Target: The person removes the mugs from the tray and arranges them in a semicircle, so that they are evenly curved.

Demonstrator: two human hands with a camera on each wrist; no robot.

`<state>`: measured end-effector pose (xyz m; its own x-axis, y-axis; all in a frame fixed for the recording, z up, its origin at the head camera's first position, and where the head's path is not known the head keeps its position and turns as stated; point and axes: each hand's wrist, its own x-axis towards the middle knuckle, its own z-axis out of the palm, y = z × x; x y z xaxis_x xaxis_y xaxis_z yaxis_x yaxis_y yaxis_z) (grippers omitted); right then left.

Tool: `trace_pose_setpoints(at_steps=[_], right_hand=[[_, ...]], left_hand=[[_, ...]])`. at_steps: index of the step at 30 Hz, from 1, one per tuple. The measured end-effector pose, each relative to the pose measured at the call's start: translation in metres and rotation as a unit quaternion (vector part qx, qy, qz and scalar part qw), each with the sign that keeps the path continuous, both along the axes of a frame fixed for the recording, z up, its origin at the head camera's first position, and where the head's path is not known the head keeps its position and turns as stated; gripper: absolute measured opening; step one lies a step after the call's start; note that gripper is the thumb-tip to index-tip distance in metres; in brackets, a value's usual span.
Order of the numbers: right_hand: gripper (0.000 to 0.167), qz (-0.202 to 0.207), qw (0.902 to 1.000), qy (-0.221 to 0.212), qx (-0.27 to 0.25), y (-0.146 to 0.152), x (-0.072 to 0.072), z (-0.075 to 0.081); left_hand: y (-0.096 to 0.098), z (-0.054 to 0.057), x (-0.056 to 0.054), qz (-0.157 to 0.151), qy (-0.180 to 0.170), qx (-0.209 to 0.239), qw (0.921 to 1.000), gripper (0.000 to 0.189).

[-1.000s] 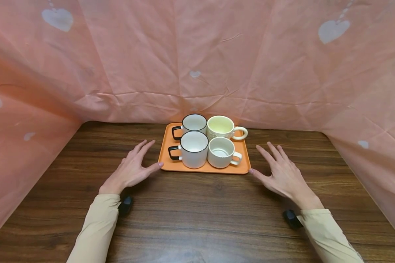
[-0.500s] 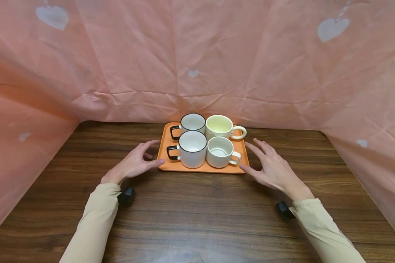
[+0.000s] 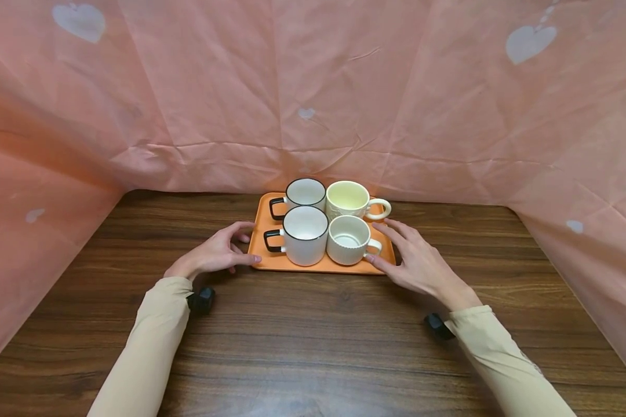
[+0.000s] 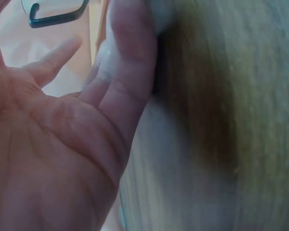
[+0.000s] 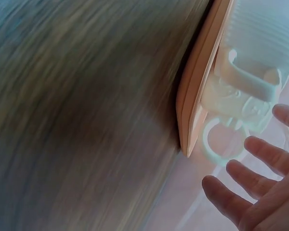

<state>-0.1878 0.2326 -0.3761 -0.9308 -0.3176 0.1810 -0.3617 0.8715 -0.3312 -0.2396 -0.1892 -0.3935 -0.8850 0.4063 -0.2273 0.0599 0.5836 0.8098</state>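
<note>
An orange tray (image 3: 258, 255) bears two white mugs with black rims and handles, the front mug (image 3: 305, 243) and the rear mug (image 3: 305, 194), plus a pale yellow cup (image 3: 348, 200) and a small off-white ribbed cup (image 3: 348, 243). At the tray's left edge is my left hand (image 3: 214, 250), thumb overlapping the rim at the front corner, the other fingers loosely bent beside the edge. My right hand (image 3: 419, 263) spreads over the tray's right edge, its thumb close by the ribbed cup's handle. In the right wrist view the fingertips (image 5: 214, 183) are apart from the tray.
The dark wooden table (image 3: 318, 341) stretches out in front of the tray. Close behind the tray hangs a pink cloth (image 3: 334, 104) with white hearts, which also rises on both sides. A small black device (image 3: 201, 301) sits at each wrist.
My right hand has moved left from beside the tray to over its right edge. The left hand has edged in at the left rim, its fingers bending more. Tray and cups stay put.
</note>
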Motion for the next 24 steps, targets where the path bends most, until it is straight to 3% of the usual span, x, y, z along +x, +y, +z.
trace_pose_setpoints(at_steps=[6,13,24], right_hand=[[0.070,0.017,0.9993,0.003,-0.032,-0.006,-0.005,-0.003],[0.064,0.038,0.9935,0.015,-0.106,-0.009,-0.011,-0.009],[0.054,-0.004,0.9724,-0.065,-0.224,-0.015,-0.016,-0.011]], left_hand=[[-0.004,-0.006,-0.007,-0.010,-0.010,0.013,0.9998,0.090],[-0.004,-0.012,-0.009,-0.011,-0.015,0.023,0.9996,0.093],[-0.002,-0.011,-0.010,0.000,-0.023,0.015,0.9996,0.095]])
